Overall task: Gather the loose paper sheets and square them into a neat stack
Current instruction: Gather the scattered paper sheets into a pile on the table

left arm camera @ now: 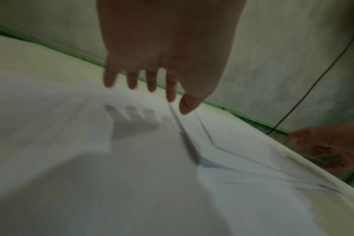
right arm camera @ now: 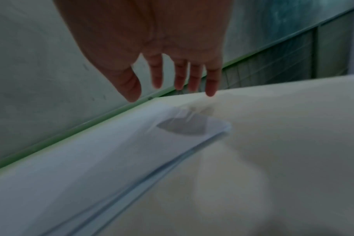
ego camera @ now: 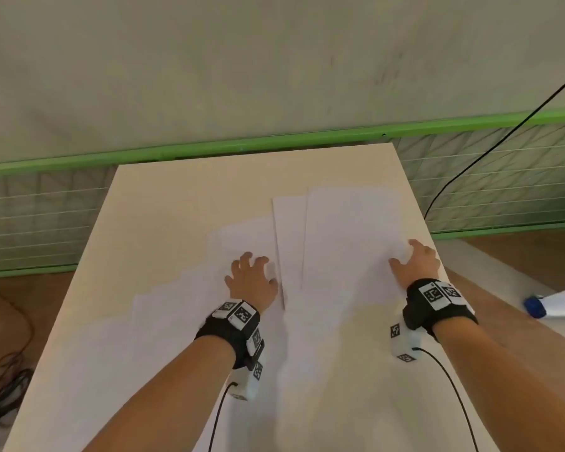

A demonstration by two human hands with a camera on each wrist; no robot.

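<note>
I have two hands out over the pale tabletop (ego camera: 163, 197), and the white paper sheets (ego camera: 349, 230) lie spread across its middle and right side, overlapping one another. How many sheets there are I cannot count — the head view shows at least three separate outlines at the far end, and nearer to me the white blurs into one patch. My left hand (ego camera: 252, 278) sits on the sheets left of centre, its fingers (left arm camera: 151, 81) spread and bent like a claw, tips down toward the paper, curled round nothing. My right hand (ego camera: 416, 262) is at the right edge of the spread, close to the tabletop's right edge, fingers (right arm camera: 194, 79) loose and a little apart; whether the tips press the paper or hover just above it I cannot make out. From the right wrist I see several sheet edges layered at one corner (right arm camera: 218, 129) — too smeared to number. Each wrist carries one black band with square markers. A black cable (ego camera: 490, 148) runs down the wall behind, and something blue-capped (ego camera: 535, 306) is cut off at the right.
</note>
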